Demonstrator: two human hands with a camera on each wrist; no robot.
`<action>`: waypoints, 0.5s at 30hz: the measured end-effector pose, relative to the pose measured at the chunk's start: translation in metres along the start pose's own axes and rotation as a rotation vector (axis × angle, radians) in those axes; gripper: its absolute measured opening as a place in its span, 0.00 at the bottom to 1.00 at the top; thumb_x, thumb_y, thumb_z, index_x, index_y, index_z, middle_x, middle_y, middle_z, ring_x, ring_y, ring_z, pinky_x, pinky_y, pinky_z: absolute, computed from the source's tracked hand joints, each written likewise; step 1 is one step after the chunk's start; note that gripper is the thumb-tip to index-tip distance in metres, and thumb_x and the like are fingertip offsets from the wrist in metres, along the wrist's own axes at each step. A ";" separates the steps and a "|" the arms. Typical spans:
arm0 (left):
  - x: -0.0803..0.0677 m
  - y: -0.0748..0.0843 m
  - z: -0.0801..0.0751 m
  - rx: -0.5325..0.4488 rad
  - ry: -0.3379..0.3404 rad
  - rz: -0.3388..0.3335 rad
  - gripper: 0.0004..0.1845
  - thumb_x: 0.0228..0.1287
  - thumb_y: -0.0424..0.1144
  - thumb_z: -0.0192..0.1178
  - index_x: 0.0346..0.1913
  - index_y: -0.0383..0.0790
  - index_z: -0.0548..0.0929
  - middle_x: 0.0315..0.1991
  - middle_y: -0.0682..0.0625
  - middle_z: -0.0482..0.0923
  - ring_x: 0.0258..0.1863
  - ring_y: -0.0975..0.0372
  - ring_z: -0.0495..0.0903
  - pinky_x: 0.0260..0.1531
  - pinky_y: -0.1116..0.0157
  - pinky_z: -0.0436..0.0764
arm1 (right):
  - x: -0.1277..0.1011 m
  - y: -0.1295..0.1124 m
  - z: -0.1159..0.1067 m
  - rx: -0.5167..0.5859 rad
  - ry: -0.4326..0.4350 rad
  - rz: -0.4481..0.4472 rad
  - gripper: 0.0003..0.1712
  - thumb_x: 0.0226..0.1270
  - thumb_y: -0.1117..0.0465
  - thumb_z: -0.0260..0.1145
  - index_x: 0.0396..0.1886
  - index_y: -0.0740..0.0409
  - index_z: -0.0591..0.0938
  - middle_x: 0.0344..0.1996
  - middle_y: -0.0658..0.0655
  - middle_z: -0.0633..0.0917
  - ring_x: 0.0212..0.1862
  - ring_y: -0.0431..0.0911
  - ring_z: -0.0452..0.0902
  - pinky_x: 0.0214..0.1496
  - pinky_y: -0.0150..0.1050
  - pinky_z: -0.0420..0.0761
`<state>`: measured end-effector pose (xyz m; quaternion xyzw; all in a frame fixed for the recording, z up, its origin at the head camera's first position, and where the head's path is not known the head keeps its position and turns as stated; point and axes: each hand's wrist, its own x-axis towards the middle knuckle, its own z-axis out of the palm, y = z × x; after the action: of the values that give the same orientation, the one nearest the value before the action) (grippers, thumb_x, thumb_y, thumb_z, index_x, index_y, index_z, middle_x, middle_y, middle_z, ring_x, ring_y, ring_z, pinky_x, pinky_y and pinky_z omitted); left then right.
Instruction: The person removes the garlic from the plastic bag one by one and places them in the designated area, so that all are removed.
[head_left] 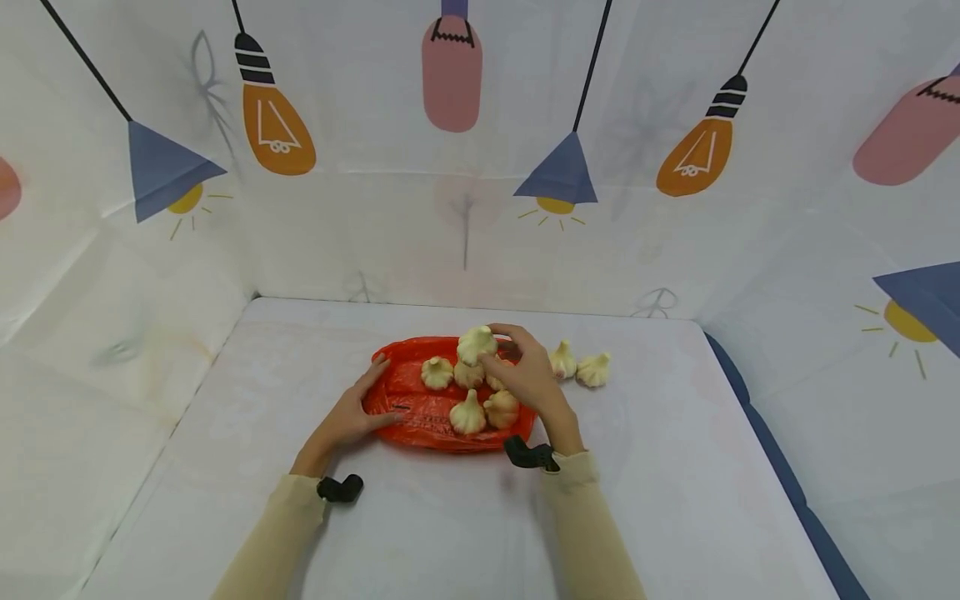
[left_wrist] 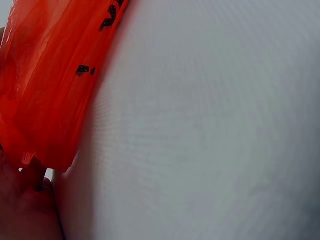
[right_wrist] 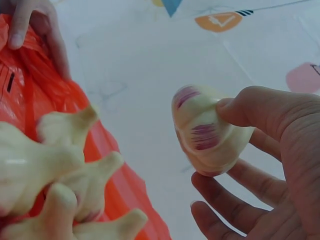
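Observation:
A white garlic bulb [right_wrist: 205, 132] with purple streaks is pinched between the thumb and fingers of my right hand [head_left: 528, 375], above the red plastic bag [head_left: 420, 433]. My left hand [head_left: 348, 417] grips the bag's left end, thumb at the front edge and fingers farther back. In the left wrist view the bag's side [left_wrist: 55, 85] shows black print. Several bulbs lie on the bag, among them one at its left [head_left: 437, 373] and one near the front [head_left: 467, 414]. Part of the group is hidden behind my right hand in the head view.
Two more garlic bulbs, one nearer the bag [head_left: 562, 363] and one farther right [head_left: 593, 371], lie on the white table [head_left: 675, 467]. White sheets printed with lamps [head_left: 558, 171] hang around its back and sides. Blue fabric [head_left: 765, 458] runs along the right edge.

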<state>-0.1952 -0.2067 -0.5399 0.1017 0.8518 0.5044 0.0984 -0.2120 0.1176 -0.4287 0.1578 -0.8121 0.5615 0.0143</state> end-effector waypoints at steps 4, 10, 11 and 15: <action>-0.001 -0.001 0.000 -0.004 0.002 -0.007 0.56 0.58 0.50 0.76 0.84 0.49 0.52 0.85 0.44 0.40 0.83 0.40 0.42 0.77 0.34 0.47 | -0.004 0.003 -0.010 -0.023 0.025 0.019 0.28 0.69 0.59 0.73 0.67 0.54 0.79 0.66 0.59 0.79 0.61 0.58 0.82 0.61 0.57 0.83; -0.002 -0.001 0.000 -0.006 0.004 -0.017 0.57 0.58 0.51 0.76 0.84 0.50 0.52 0.85 0.44 0.41 0.83 0.40 0.43 0.77 0.34 0.48 | -0.006 0.010 -0.024 -0.017 0.081 0.013 0.28 0.67 0.62 0.74 0.66 0.61 0.79 0.64 0.64 0.79 0.60 0.62 0.82 0.64 0.59 0.81; -0.002 -0.001 0.000 -0.009 0.005 -0.020 0.57 0.58 0.51 0.76 0.84 0.51 0.52 0.85 0.44 0.42 0.83 0.41 0.43 0.77 0.34 0.48 | -0.006 0.010 -0.026 -0.023 0.095 0.016 0.28 0.67 0.63 0.74 0.66 0.62 0.79 0.64 0.65 0.79 0.59 0.63 0.81 0.64 0.60 0.80; 0.001 -0.001 0.001 -0.006 0.006 -0.025 0.57 0.57 0.53 0.77 0.84 0.53 0.52 0.85 0.44 0.43 0.83 0.42 0.43 0.78 0.34 0.47 | -0.010 0.000 -0.035 -0.055 0.135 0.036 0.27 0.68 0.66 0.72 0.65 0.66 0.78 0.64 0.69 0.79 0.59 0.66 0.82 0.64 0.61 0.80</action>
<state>-0.1956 -0.2058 -0.5411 0.0891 0.8517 0.5061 0.1025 -0.2076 0.1520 -0.4178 0.1044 -0.8272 0.5484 0.0632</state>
